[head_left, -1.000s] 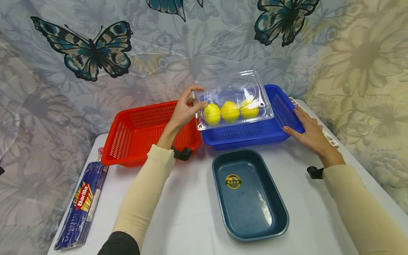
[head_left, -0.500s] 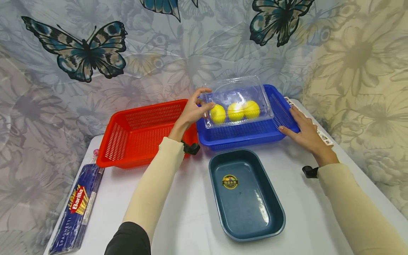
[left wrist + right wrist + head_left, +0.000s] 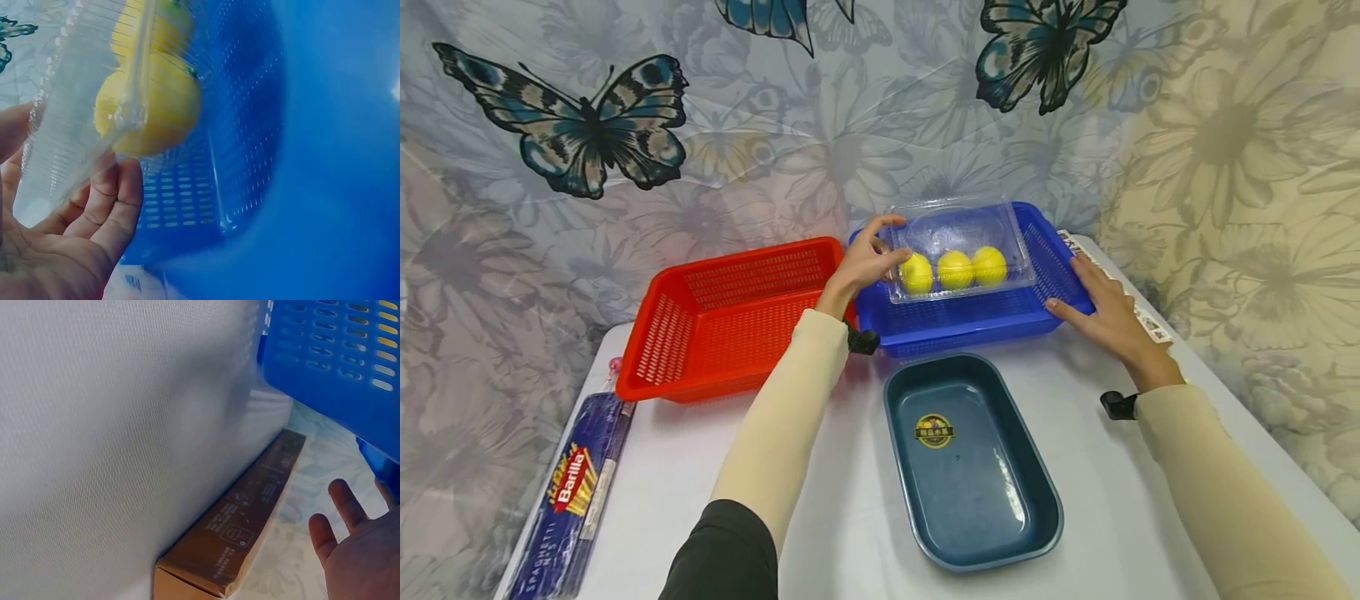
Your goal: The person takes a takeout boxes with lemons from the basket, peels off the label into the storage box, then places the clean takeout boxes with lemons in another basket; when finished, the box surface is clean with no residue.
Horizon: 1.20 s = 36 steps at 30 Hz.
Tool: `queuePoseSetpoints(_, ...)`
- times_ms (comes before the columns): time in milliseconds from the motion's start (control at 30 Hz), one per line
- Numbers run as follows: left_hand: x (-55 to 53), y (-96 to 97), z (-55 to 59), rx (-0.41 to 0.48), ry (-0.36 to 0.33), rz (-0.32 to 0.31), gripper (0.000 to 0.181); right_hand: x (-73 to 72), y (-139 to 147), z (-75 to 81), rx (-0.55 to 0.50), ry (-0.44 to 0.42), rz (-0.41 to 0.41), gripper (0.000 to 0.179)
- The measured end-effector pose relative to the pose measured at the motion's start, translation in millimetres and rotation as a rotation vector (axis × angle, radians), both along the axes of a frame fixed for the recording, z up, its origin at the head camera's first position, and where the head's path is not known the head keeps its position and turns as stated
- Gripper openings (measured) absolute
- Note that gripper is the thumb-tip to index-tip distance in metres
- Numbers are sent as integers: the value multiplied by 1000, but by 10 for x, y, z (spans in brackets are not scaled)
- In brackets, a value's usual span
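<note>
My left hand (image 3: pixel 868 258) pinches the left end of a clear plastic clamshell box (image 3: pixel 958 225), thumb in front and fingers behind. Three lemons (image 3: pixel 956 270) sit inside it in a row. The box lies over the blue basket (image 3: pixel 955 329), within its rim in the head view. Up close in the left wrist view, a lemon (image 3: pixel 162 106) shows through the ribbed plastic above the basket's slotted floor (image 3: pixel 169 200). On the basket's right end rests my right hand (image 3: pixel 1108 312), thumb at the rim and fingers extended along the outside.
Left of the blue basket stands a red basket (image 3: pixel 737 350). A blue-grey tray (image 3: pixel 973 492) with a round sticker lies in front. A Barilla spaghetti pack (image 3: pixel 572 492) lies along the table's left edge. Beyond my right hand is a long brown box (image 3: pixel 231 525).
My left hand has lowered the clamshell box with the lemons into the blue basket's area, tilting it flatter. My right hand keeps its place at the basket's right end.
</note>
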<state>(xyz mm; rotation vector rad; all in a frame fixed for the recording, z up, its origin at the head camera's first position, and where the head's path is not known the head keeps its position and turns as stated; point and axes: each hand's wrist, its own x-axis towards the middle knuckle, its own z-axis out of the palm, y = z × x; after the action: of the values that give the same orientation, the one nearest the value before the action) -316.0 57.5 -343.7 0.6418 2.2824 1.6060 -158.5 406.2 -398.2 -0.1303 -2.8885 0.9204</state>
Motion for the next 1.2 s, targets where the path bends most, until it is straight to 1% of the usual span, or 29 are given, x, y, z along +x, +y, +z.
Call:
queuePoseSetpoints(133,-34,44,-10,-29,-31,19,56,3,-13,10,-2,-2,2,95)
queuePoseSetpoints(233,-42,67,2,-36,-38,26,57,3,-20,18,-3,3,1,95)
queuePoseSetpoints(400,-72,83,-6,-32,-30,34,58,0,-35,25,-7,7,0,94)
queuePoseSetpoints(633,-108,92,-68,-36,-14,26,60,-15,-54,3,-18,-8,-3,94)
queuePoseSetpoints(733,-103,105,-107,-36,-13,23,60,-8,-64,-4,-25,-8,0,94)
queuePoseSetpoints(833,-91,127,-143,-58,-11,13,61,8,-62,-7,-24,-3,0,93)
queuePoseSetpoints(1000,-73,153,-165,-87,-16,1,64,17,-42,3,-22,-5,-6,93)
queuePoseSetpoints(1200,-51,180,-166,-115,26,-1,65,31,-13,15,-21,-4,-12,93)
